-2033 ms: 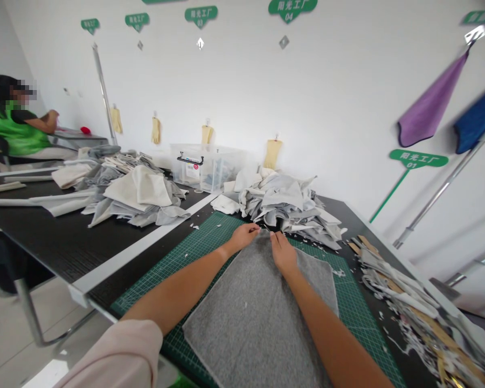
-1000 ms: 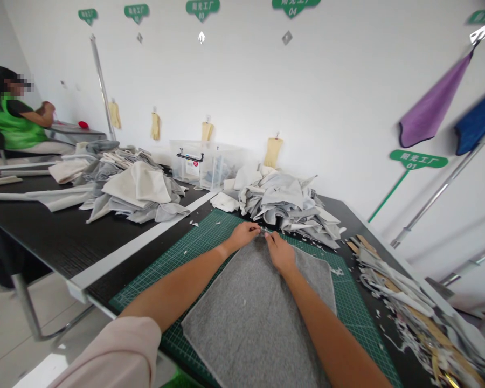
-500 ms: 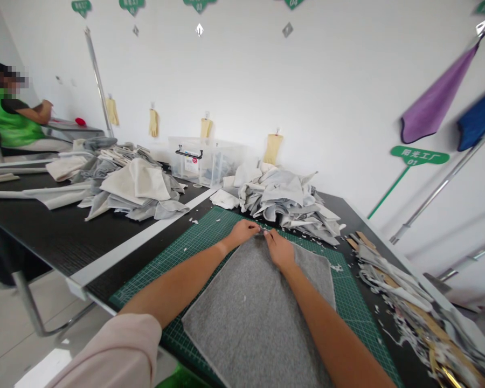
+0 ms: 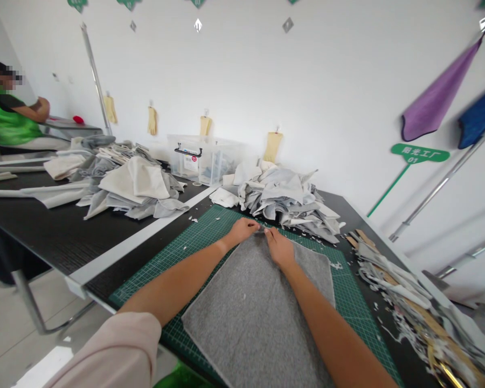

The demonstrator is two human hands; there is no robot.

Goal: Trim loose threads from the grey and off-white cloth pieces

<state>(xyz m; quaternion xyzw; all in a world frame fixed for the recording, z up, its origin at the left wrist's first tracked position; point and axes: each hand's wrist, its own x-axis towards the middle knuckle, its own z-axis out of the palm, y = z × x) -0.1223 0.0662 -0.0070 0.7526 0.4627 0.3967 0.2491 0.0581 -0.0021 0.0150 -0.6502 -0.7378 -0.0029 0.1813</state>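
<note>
Left hand and right hand, almost together at the far end of a grey felt sheet; its long axis runs toward the person, right hand lying over it, any grip unclear.

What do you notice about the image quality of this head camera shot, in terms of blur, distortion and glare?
In the head view, the blue cloth at the right edge is smeared by blur, the wide lens makes the metal pole lean steeply, a bright patch of light on the floor at lower left looks washed out, and the grey fabric sheet stays fairly sharp.
</note>
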